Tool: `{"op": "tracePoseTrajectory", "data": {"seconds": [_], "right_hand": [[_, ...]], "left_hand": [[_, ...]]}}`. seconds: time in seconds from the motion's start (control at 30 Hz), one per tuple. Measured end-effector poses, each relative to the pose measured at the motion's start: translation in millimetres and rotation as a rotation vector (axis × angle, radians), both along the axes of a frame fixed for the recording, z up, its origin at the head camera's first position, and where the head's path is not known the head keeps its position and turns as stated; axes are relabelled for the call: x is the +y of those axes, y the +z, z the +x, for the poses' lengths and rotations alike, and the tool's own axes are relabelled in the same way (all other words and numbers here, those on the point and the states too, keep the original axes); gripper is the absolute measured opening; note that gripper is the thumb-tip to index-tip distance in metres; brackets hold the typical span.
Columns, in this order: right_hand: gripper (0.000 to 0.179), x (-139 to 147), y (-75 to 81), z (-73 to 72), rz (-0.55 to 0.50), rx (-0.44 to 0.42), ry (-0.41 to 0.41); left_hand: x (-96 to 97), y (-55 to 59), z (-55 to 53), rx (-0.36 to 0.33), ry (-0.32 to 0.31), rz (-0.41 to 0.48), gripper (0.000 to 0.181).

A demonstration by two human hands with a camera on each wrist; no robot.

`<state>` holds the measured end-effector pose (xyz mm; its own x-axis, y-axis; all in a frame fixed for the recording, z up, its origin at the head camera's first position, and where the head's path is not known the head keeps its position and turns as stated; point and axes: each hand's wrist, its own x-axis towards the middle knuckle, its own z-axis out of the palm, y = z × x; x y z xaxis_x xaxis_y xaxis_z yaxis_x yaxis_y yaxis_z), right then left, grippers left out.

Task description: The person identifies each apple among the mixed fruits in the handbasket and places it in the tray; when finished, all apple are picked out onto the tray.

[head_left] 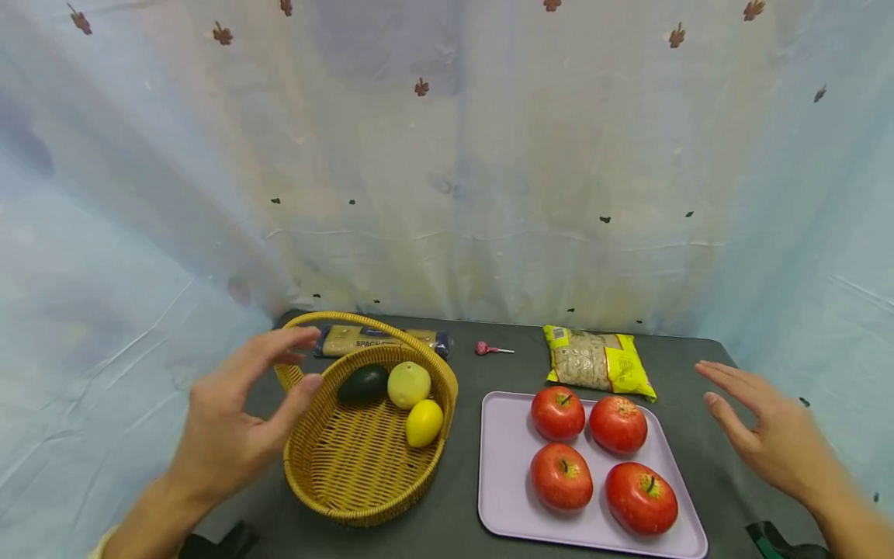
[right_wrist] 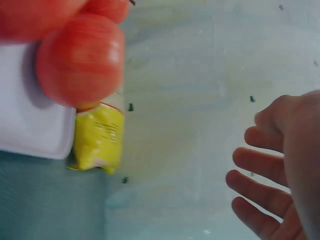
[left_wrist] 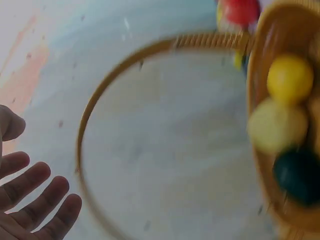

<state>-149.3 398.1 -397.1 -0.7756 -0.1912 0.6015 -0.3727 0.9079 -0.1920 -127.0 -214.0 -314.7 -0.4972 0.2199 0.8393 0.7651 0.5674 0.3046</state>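
Observation:
My left hand (head_left: 233, 419) hovers beside the left rim of a yellow wicker basket (head_left: 370, 506), thumb and fingers spread with nothing between them. Inside the basket lie a dark green avocado (head_left: 363, 385), a pale yellow-green round fruit (head_left: 408, 385) and a lemon (head_left: 423, 423). The basket's handle (left_wrist: 80, 145) arches close to the left fingers in the left wrist view. Off to the right, my right hand (head_left: 775, 435) is held in the air, fingers extended and holding nothing. It is nearest to a lilac tray (head_left: 506, 497) bearing several red apples (head_left: 641, 498).
Behind the basket lies a pack of spaghetti (head_left: 349, 340). A pink lollipop (head_left: 483, 348) rests at the table's back middle. Behind the tray is a yellow bag (head_left: 594, 361) with a clear window. A pale curtain (head_left: 489, 155) surrounds the dark table (head_left: 464, 435).

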Motion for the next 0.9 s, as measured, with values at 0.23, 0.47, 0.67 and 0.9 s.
{"op": "tracePoseTrajectory", "data": {"seconds": [0.23, 0.47, 0.67, 0.9], "right_hand": [[0.05, 0.7, 47.0, -1.4, 0.067, 0.235, -0.012], [0.071, 6.3, 69.8, -11.5, -0.036, 0.416, 0.02], [0.072, 20.5, 31.8, -26.8, 0.047, 0.28, 0.018], [0.077, 34.2, -37.2, -35.7, 0.191, -0.02, -0.001]], "left_hand": [[-50.3, 36.0, -8.5, 0.141, 0.276, -0.088, 0.06], [-78.6, 39.9, -29.1, 0.2, 0.429, -0.277, 0.077], [-107.4, -11.6, -62.5, 0.068, 0.497, -0.485, 0.078], [-122.6, -88.0, -81.3, -0.212, 0.571, -0.597, 0.071]]}}
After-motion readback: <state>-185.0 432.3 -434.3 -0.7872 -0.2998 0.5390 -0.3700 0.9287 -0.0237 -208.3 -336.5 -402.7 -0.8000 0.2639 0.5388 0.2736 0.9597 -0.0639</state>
